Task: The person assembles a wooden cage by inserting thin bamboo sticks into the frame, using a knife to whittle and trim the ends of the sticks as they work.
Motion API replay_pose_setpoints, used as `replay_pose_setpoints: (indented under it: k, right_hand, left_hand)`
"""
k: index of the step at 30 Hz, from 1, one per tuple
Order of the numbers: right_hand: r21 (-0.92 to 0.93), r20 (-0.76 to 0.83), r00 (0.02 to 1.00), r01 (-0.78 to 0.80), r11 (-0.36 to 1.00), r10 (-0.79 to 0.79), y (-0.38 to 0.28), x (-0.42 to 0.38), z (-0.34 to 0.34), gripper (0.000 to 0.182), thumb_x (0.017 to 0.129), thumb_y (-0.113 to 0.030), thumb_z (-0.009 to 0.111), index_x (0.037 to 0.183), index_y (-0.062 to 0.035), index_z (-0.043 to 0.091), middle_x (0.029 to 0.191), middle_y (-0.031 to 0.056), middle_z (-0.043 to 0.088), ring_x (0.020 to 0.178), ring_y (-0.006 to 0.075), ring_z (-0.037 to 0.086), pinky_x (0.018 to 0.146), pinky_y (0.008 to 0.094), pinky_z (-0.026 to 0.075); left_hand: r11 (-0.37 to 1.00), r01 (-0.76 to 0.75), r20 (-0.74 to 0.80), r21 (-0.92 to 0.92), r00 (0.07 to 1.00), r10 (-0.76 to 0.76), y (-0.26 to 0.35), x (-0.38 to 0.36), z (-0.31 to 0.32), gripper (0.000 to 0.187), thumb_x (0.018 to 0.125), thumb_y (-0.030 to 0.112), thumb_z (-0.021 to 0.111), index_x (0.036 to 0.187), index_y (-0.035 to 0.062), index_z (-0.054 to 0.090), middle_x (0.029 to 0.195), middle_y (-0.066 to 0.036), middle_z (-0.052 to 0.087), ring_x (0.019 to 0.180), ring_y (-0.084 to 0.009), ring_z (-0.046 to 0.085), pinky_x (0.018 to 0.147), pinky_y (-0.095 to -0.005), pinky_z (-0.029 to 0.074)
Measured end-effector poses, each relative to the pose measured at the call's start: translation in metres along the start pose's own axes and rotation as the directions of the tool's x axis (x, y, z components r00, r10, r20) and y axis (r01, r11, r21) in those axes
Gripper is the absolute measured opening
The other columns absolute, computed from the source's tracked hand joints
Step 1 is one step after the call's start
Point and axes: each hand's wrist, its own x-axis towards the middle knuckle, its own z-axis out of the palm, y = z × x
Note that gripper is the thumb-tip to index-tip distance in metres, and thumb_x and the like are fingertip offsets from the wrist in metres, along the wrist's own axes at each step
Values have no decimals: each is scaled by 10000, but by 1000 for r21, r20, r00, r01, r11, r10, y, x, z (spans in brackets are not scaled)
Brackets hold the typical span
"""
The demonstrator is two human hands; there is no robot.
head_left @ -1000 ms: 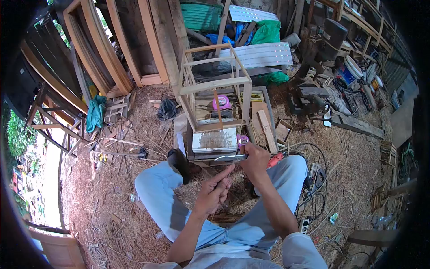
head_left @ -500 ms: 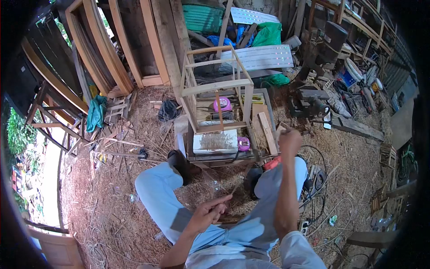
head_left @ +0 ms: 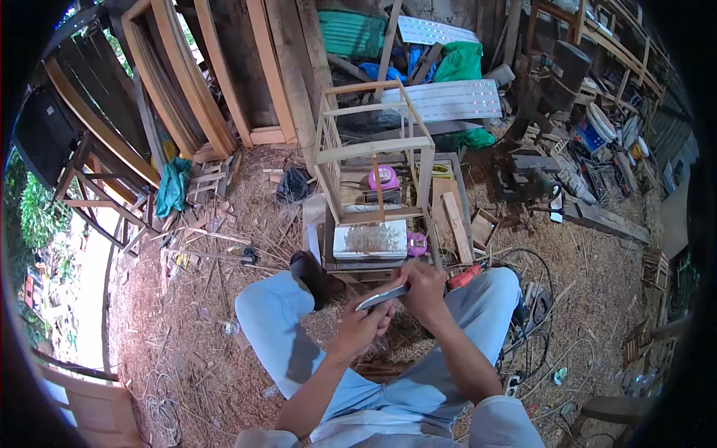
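Note:
In front of my lap, my right hand [head_left: 424,293] is closed around the handle end of a knife [head_left: 382,297]. Its silver blade points left and lies across the fingers of my left hand [head_left: 360,328]. That left hand is curled around a thin wooden stick, mostly hidden now by the blade and fingers. Just beyond the hands stands a low wooden bench with a white, brown-worn block [head_left: 370,239] and a pink tape measure [head_left: 417,243] on it. An open wooden frame [head_left: 373,149] rests upright there too.
A red power tool [head_left: 466,275] lies by my right knee, with a black cable [head_left: 550,287] looping beside it. Wood shavings and scraps cover the floor. Door frames [head_left: 179,82] lean at the back left. A machine [head_left: 523,175] stands at the right.
My right hand has come down and left from beside the bench to meet my left hand, and the knife blade now shows. My left hand has risen slightly. The view has shifted a little.

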Motion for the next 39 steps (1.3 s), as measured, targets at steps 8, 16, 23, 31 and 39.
replay_pose_setpoints:
  k: [8, 16, 23, 31, 39]
  right_hand:
    - [-208, -70, 974, -226, 952, 216, 31, 3, 1, 103, 633, -114, 670, 643, -103, 568, 570, 91, 555, 523, 277, 578, 471, 392, 426]
    - [68, 108, 990, -97, 993, 89, 18, -4, -1, 138, 591, -156, 719, 639, -105, 601, 628, 99, 602, 576, 283, 606, 523, 403, 465]
    - [21, 37, 974, -226, 974, 225, 23, 7, -5, 169, 599, -192, 730, 592, -125, 575, 578, 78, 589, 560, 261, 610, 502, 387, 447]
    - [3, 210, 978, 6, 1000, -7, 6, -1, 3, 146, 583, -154, 680, 673, -110, 574, 612, 93, 596, 572, 268, 617, 488, 387, 455]
    - [70, 135, 990, -48, 996, 38, 10, 1, -1, 165, 574, -126, 698, 627, -75, 549, 609, 85, 572, 570, 276, 595, 500, 376, 437]
  left_hand:
    - [996, 85, 36, -42, 996, -84, 5, -4, 5, 352, 938, 175, 501, 1287, 132, 497, 760, 51, 427, 529, -1, 281, 428, -140, 227]
    - [987, 59, 49, -147, 997, -52, -4, 0, -2, 445, 933, 126, 475, 1369, 138, 386, 724, 52, 379, 536, -13, 284, 425, -146, 231]
    - [998, 13, 98, 57, 995, -19, -6, -4, -11, 422, 948, 136, 463, 1365, 148, 395, 746, 44, 393, 547, -18, 291, 446, -157, 249]
    - [992, -122, 101, -35, 987, 125, 5, 4, -4, 415, 949, 127, 461, 1354, 154, 374, 828, -17, 443, 527, -27, 316, 429, -163, 235]
    - [988, 82, 186, -129, 981, -57, 2, -2, -9, 527, 935, 148, 489, 1418, 213, 289, 775, 22, 379, 507, -25, 241, 415, -165, 197]
